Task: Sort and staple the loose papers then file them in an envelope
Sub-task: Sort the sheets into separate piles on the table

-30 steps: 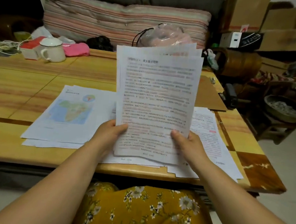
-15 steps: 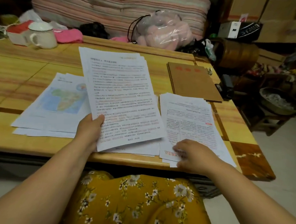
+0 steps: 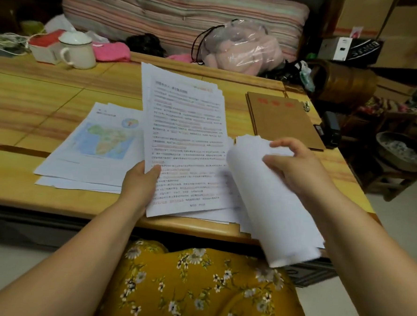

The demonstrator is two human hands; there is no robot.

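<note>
Cluttered room, wooden counter in front of a striped cushion. Left hand pinched the lower left edge of a text stack, thumb on top; the stack's near end was lifted, its far end toward the counter. Right hand had its grip curled round a second batch of sheets, bent over into a curve, blank side up, near the counter's front right edge. More loose papers lay under both. Map pages lay flat to the left, just beside the text stack. Brown envelope lay flat at the far right, a black stapler just beside it at the counter's edge. A white mug and a plastic bag sat at the back.
</note>
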